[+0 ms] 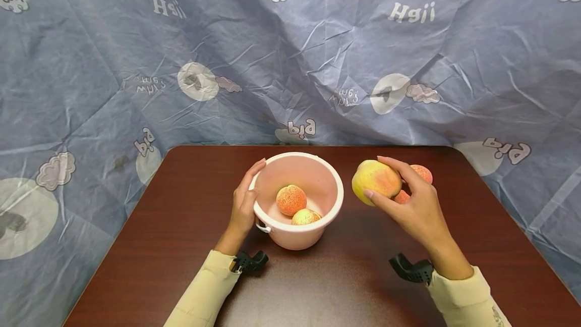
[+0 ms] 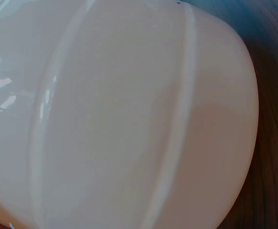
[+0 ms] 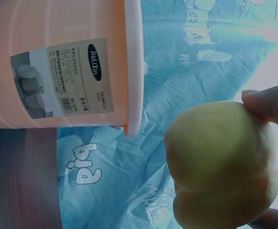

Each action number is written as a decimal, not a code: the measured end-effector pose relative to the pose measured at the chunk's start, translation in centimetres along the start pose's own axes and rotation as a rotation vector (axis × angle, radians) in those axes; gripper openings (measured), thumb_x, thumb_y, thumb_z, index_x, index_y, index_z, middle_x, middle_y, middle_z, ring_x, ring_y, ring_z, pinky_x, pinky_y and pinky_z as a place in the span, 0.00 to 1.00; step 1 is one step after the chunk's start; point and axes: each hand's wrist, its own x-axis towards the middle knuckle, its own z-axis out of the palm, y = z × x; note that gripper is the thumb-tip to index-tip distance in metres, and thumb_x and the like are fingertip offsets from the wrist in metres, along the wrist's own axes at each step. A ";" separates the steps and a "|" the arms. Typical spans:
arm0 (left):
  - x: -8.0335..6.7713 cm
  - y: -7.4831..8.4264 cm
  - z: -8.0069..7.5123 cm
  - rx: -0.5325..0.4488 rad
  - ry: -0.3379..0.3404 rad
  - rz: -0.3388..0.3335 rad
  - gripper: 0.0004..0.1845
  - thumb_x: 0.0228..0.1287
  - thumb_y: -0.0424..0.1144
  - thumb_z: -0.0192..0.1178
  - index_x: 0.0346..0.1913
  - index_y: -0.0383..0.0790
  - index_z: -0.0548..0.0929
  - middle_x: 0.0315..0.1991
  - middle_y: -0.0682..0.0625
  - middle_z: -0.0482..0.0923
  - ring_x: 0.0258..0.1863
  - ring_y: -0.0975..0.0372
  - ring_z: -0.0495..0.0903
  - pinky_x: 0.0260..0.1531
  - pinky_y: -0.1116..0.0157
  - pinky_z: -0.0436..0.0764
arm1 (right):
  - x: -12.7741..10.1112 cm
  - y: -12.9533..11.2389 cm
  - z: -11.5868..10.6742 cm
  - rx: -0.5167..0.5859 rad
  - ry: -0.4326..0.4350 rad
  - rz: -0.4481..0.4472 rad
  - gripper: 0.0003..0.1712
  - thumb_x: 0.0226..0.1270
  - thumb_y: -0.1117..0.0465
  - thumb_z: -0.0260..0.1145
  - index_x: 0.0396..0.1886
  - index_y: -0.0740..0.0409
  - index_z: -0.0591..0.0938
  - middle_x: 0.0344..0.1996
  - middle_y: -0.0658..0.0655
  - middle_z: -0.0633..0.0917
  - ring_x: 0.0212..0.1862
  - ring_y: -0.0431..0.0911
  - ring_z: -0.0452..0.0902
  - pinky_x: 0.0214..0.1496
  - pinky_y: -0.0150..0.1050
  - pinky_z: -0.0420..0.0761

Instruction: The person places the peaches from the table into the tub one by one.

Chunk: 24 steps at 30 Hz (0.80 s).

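A pink bucket [image 1: 297, 238] with a pale rim stands on the table, its opening facing up. My left hand [image 1: 243, 206] grips its left rim; the left wrist view is filled by the bucket's ribbed wall [image 2: 115, 114]. Inside lie an orange-red peach [image 1: 291, 200] and a yellower peach [image 1: 306, 217], partly hidden by the front rim. To the right of the bucket, my right hand [image 1: 419, 211] holds a yellow peach [image 1: 375, 181] between thumb and fingers, above the table. The right wrist view shows this peach [image 3: 222, 164] close up, apart from the bucket.
Behind my right hand, a reddish peach [image 1: 422, 172] and another reddish peach [image 1: 402, 197] are partly covered by it. The dark wooden table [image 1: 181, 226] ends at a blue printed cloth [image 1: 272, 105] hanging behind. A paper label [image 3: 62, 78] is on the bucket's side.
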 end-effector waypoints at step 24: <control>-0.3 -3.8 -0.2 0.005 0.014 0.012 0.33 0.50 0.27 0.38 0.64 0.32 0.72 0.65 0.37 0.69 0.68 0.54 0.65 0.68 0.62 0.59 | 2.0 -6.3 1.5 0.205 -0.059 -0.079 0.36 0.48 0.71 0.75 0.61 0.60 0.76 0.51 0.56 0.81 0.41 0.39 0.76 0.36 0.27 0.80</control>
